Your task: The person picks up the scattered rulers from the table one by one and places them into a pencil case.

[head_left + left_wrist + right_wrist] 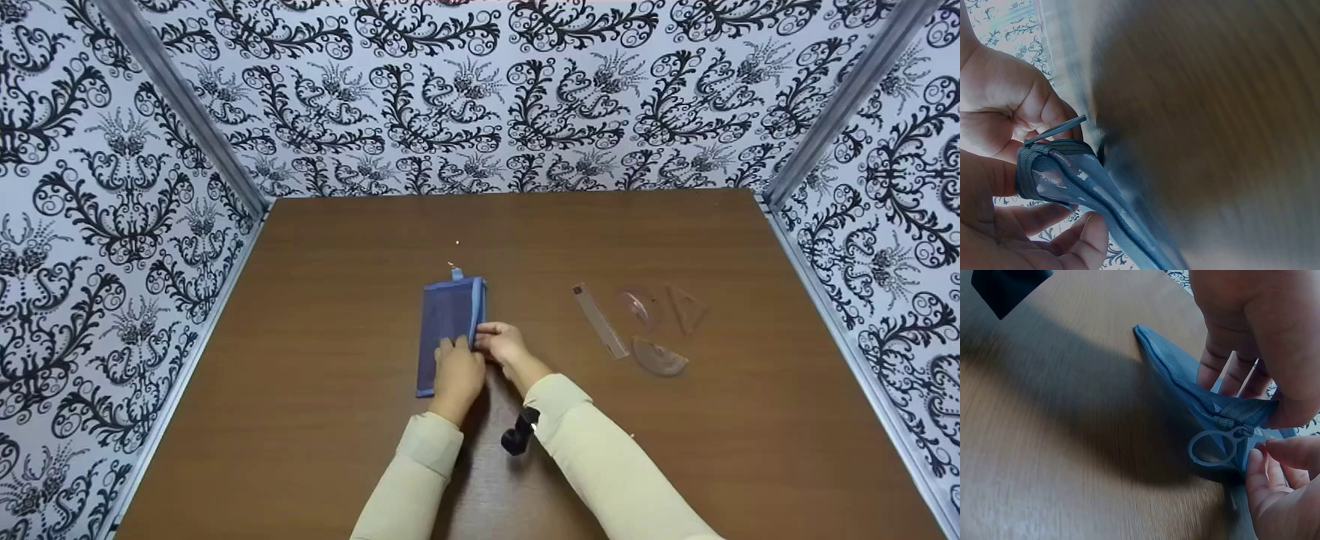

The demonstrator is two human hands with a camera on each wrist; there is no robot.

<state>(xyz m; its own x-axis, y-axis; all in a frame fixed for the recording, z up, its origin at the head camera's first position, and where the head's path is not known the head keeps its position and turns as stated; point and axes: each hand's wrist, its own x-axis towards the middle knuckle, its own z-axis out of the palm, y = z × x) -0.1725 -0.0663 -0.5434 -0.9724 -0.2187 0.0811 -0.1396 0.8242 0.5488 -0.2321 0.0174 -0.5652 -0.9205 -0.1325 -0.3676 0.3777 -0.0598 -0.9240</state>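
Observation:
A blue mesh zip pouch (442,315) lies lengthwise on the table, with a small tab at its far end. My left hand (459,375) is over the pouch's near part and grips its zip side. From the right, my right hand (501,346) pinches the same edge, close to the left fingertips. In the right wrist view a ring-shaped zip pull (1213,448) hangs beside the fingers, and the pouch's zip edge (1176,379) is lifted off the table. Folded mesh (1067,174) bulges between the hands in the left wrist view. How far the zip is undone, I cannot tell.
To the right lie a clear ruler (601,321), a clear half-round protractor (660,358), another clear curved piece (640,307) and a clear set square (685,307). Patterned walls (450,97) enclose the brown table (337,450) at the back and sides.

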